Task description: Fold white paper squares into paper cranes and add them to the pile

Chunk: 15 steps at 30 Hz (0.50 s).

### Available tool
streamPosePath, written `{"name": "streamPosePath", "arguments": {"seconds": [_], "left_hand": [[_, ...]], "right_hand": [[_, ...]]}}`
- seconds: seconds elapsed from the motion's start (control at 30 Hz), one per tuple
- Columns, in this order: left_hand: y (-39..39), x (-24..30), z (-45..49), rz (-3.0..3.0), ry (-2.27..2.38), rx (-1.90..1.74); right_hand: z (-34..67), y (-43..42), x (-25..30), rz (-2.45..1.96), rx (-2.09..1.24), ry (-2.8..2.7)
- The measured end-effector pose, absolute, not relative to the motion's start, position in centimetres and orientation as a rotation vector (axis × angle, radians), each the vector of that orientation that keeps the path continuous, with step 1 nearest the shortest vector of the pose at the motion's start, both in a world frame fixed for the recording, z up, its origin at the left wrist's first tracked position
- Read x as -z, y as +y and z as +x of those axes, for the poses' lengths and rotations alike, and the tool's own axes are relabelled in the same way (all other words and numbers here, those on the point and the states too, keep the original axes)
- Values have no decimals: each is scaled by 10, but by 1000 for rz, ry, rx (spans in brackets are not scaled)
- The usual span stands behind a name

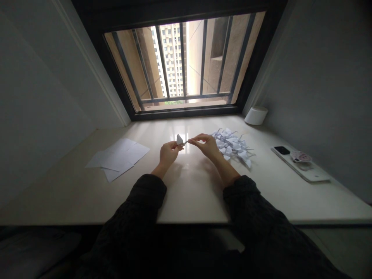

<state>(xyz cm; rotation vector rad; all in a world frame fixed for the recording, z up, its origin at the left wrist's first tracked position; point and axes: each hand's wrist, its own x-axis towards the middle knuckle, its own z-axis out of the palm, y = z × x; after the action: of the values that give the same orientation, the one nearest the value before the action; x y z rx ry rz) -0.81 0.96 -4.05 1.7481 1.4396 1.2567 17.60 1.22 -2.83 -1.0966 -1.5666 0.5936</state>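
Note:
Above the middle of the white counter, a small folded paper crane is held between both hands. My left hand pinches its body, with a pale wing standing up over the fingers. At the crane's thin pointed end, my right hand grips with thumb and forefinger. Just beyond the right wrist lies a pile of folded white paper cranes, their thin points sticking out. Fine folds in the held piece are too small to make out.
Loose white paper sheets lie overlapping on the counter at left. A phone with a ring grip rests at right. A white cylinder stands in the back right corner by the barred window.

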Motion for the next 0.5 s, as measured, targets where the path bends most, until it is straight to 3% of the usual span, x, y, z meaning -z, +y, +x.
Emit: {"name": "streamPosePath", "arguments": {"seconds": [0.5], "left_hand": [[9, 40, -5, 1640, 1337, -1275]], "right_hand": [[170, 6, 30, -1091, -434, -1515]]}}
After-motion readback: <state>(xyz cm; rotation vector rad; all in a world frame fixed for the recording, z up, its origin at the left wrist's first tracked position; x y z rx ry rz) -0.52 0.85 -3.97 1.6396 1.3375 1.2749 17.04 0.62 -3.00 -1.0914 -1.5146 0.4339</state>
